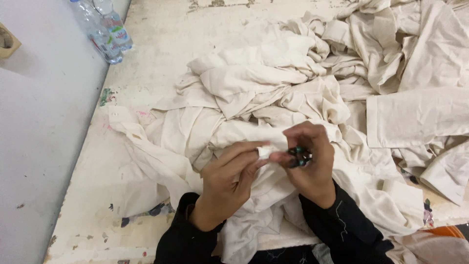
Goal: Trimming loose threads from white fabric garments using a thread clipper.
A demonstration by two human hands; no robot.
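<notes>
At the near edge of the worn white table (146, 54), both hands are working over a heap of cream cotton garments (273, 98). The left hand (229, 183) is pinching a small folded bit of the cream cloth (264, 151) between thumb and forefinger. The right hand (308, 164) is closing around a small dark tool with teal spots (299, 156), possibly thread snips, too blurred to tell; its tip is sitting just beside the pinched cloth. Black sleeves (342, 225) are covering both wrists. Two plastic water bottles (105, 29) are lying at the far left corner, well apart.
</notes>
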